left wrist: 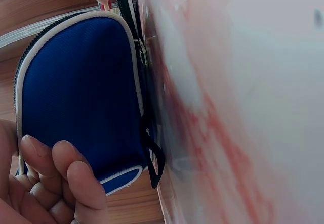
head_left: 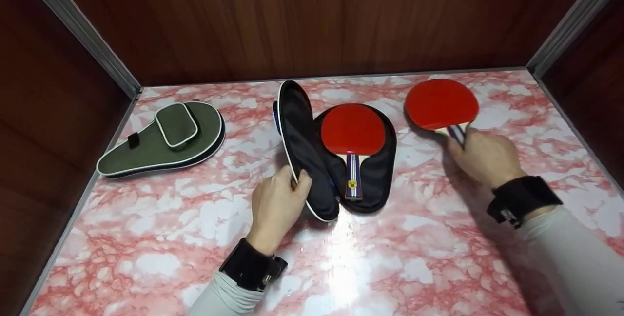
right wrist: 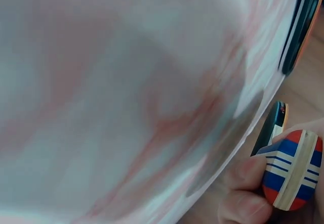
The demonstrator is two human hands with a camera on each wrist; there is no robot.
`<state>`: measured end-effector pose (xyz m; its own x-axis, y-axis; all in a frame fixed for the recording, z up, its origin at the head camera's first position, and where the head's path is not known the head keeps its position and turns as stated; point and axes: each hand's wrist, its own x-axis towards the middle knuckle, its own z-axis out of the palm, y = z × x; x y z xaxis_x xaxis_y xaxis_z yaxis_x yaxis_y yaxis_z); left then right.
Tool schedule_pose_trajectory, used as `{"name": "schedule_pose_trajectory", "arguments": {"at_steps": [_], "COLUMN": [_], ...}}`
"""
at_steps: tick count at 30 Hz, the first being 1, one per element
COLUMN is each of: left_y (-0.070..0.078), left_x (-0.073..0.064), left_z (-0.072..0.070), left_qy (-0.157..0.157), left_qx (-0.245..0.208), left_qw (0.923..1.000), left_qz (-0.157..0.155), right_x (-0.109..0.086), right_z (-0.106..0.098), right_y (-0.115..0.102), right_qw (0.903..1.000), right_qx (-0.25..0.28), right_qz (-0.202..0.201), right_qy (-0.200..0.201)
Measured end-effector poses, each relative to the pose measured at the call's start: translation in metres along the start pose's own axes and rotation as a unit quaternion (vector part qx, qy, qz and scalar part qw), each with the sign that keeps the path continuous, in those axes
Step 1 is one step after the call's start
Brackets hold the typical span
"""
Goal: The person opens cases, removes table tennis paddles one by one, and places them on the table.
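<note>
My left hand (head_left: 278, 204) pinches the raised edge of a paddle case lid (head_left: 302, 155), black inside with white piping. Its blue outer side (left wrist: 81, 87) fills much of the left wrist view. In the opened case half (head_left: 390, 160) lies a red table tennis paddle (head_left: 353, 128), its striped handle toward me. Farther right, my right hand (head_left: 487, 155) grips a second red paddle (head_left: 441, 104) by its handle. The butt of that handle (right wrist: 292, 171), striped blue, white and red, shows between the fingers in the right wrist view.
A green paddle case (head_left: 195, 121) with white piping and a small pocket lies closed at the left. Red and white marbled tabletop (head_left: 161, 238) spreads underneath. A dark wooden panel (head_left: 331, 23) stands along the back, with more panels at both sides.
</note>
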<state>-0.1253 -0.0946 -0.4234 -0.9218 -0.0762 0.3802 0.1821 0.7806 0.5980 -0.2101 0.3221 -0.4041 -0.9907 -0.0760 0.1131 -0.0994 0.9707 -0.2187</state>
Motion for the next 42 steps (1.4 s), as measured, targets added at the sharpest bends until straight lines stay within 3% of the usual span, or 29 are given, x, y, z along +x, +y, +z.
{"name": "schedule_pose_trajectory", "arguments": {"at_steps": [10,21,31,42], "left_y": [0.000,-0.001,-0.001,-0.001], "left_x": [0.000,-0.001,-0.001,0.000], "left_z": [-0.001,0.001,0.000,0.001], "left_qy": [0.005,0.007,0.001,0.001], "left_qx": [-0.002,-0.002,0.000,0.006], "left_qw": [1.0000,1.0000,1.0000,1.0000], "left_qz": [0.007,0.006,0.002,0.006], "right_x": [0.012,0.024,0.032,0.037], "right_z": [-0.014,-0.024,-0.028,-0.018], "right_y": [0.042,0.078,0.097,0.101], "right_qw": [0.9985,0.9960,0.9883,0.9884], "right_qx": [0.010,-0.004,-0.009,-0.021], "right_qz": [0.035,0.048,0.080,0.098], "right_qy": [-0.041,-0.075,-0.130,-0.114]}}
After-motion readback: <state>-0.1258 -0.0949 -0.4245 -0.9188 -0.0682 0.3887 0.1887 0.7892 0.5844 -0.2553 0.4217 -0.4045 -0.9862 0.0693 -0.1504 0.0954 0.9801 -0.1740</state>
